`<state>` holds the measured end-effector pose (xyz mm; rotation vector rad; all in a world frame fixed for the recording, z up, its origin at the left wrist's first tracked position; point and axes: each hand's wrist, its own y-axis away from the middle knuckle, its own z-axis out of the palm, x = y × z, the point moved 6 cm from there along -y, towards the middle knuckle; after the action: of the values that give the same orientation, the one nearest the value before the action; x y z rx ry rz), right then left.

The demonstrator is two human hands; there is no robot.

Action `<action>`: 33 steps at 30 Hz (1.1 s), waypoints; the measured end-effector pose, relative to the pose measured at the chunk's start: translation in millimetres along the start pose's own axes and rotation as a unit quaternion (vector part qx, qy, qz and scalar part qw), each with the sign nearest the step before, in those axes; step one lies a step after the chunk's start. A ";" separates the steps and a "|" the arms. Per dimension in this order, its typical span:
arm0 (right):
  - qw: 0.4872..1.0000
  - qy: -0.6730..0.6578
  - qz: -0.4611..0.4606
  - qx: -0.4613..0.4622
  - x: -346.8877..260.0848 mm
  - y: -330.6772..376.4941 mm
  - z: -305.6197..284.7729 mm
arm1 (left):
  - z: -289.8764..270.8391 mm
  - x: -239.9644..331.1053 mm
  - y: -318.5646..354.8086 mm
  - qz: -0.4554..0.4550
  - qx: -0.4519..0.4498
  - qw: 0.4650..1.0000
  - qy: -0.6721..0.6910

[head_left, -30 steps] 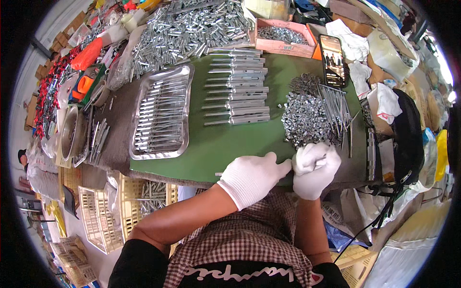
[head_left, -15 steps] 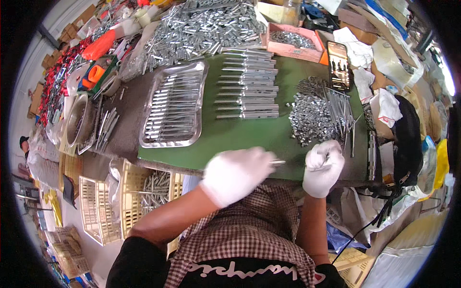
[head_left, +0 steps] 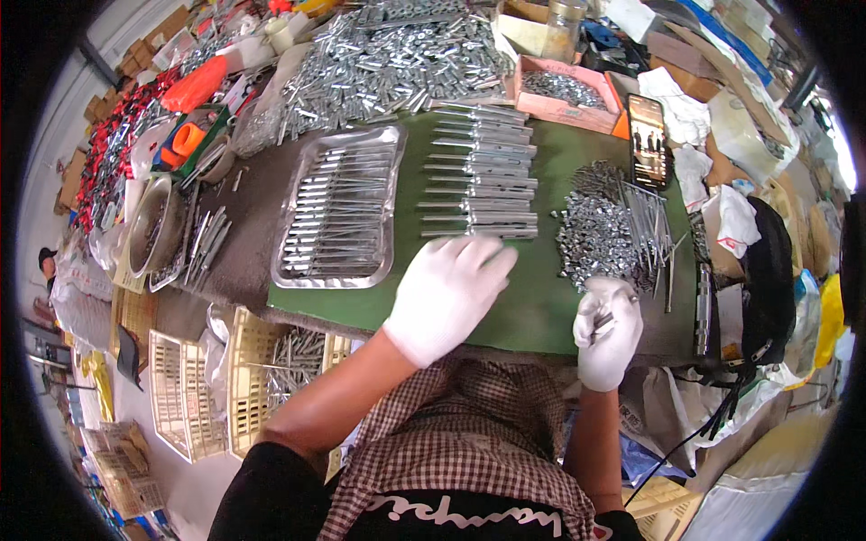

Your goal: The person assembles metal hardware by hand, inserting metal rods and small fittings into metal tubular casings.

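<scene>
cluttered workshop with a green-topped counter [head_left: 523, 317], seen from above. near its front edge, a white-gloved left hand [head_left: 453, 293] is half open, fingers loosely bent, just beside the nearest of a row of metal tubes with thin rods [head_left: 502, 185] in the middle of the counter; whether it touches or grips one, i cannot tell. toward the front right corner, the gloved right hand [head_left: 609, 332] is curled nearly closed; what it may hold is hidden. beyond it, toward the right edge, lies a pile of small metal pieces [head_left: 591, 236]. left of the row, a silver tray [head_left: 393, 221] holds slim metal rods side by side. at the far edge, a pink box [head_left: 568, 112] contains small metal parts. below the left front, a pale plastic crate [head_left: 245, 392] holds metal rods.
</scene>
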<state>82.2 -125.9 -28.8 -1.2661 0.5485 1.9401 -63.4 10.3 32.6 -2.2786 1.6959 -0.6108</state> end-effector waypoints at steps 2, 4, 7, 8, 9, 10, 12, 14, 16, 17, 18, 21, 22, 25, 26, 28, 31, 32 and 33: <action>1.000 0.016 0.019 0.012 -2.0 1.7 1.6 | 26.7 -8.2 -23.3 -0.007 -0.013 1.000 -0.027; 1.000 0.010 0.018 0.013 -0.6 1.4 -1.2 | 37.9 -13.6 -35.0 -0.006 -0.020 0.998 -0.053; 0.999 0.044 -0.011 0.000 -2.3 2.0 -1.4 | 41.1 -17.0 -39.6 -0.014 -0.011 0.998 -0.053; 0.999 0.043 -0.013 0.002 -3.2 1.3 -1.1 | 43.5 -18.6 -41.1 -0.012 -0.011 0.998 -0.053; 0.999 0.049 -0.013 0.007 -4.0 0.1 -0.5 | 46.5 -19.3 -42.6 -0.001 -0.017 0.998 -0.062; 0.998 0.055 -0.013 0.012 -4.9 0.3 -0.4 | 48.0 -18.9 -43.3 0.009 -0.022 0.997 -0.071; 0.999 0.030 0.001 0.020 -5.1 2.0 -1.1 | 44.8 -20.0 -42.1 0.026 -0.027 0.997 -0.065; 1.000 0.004 0.013 0.029 -9.3 4.5 -2.8 | 42.4 -22.9 -37.6 0.044 -0.031 0.997 -0.059; 0.999 0.047 0.020 -0.007 -18.0 12.0 -1.6 | 39.3 -28.1 -28.8 0.030 -0.021 0.999 0.029; 0.995 0.087 0.055 -0.007 -16.6 15.2 -5.1 | 36.7 -30.5 -19.8 -0.003 -0.029 0.998 0.059; 0.995 0.086 0.055 -0.004 -19.1 17.3 -5.7 | 26.6 -22.1 -17.4 -0.001 -0.031 0.998 0.060; 0.964 0.246 0.100 -0.008 -15.9 24.2 -0.7 | 22.9 -4.4 -15.7 0.045 -0.106 0.992 0.042; 0.964 0.245 0.103 -0.009 -16.6 24.5 1.3 | 21.8 7.7 -12.2 0.072 -0.116 0.991 -0.001; 0.956 0.249 0.147 -0.049 -17.1 24.8 8.8 | 18.2 45.3 -15.2 0.123 -0.117 0.985 -0.020; 0.955 0.249 0.150 -0.050 -18.5 26.6 8.3 | 17.9 45.2 -12.0 0.121 -0.118 0.985 -0.019; 0.959 0.219 0.174 -0.053 -18.4 26.8 8.2 | 7.9 43.9 -9.6 0.140 -0.063 0.987 0.041; 0.958 0.231 0.168 -0.030 -22.1 27.9 6.3 | 8.1 36.8 -3.5 0.127 -0.059 0.987 0.079; 0.958 0.231 0.168 -0.032 -19.4 28.0 5.3 | 8.9 34.5 -2.0 0.118 -0.054 0.986 0.100; 0.955 0.244 0.164 -0.029 -15.8 27.7 2.5 | 10.6 34.0 0.0 0.116 -0.053 0.987 0.100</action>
<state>63.0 -147.2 -14.7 -1.8024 1.0084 1.9076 -50.3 -22.6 29.6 -2.1030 2.0980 -0.7339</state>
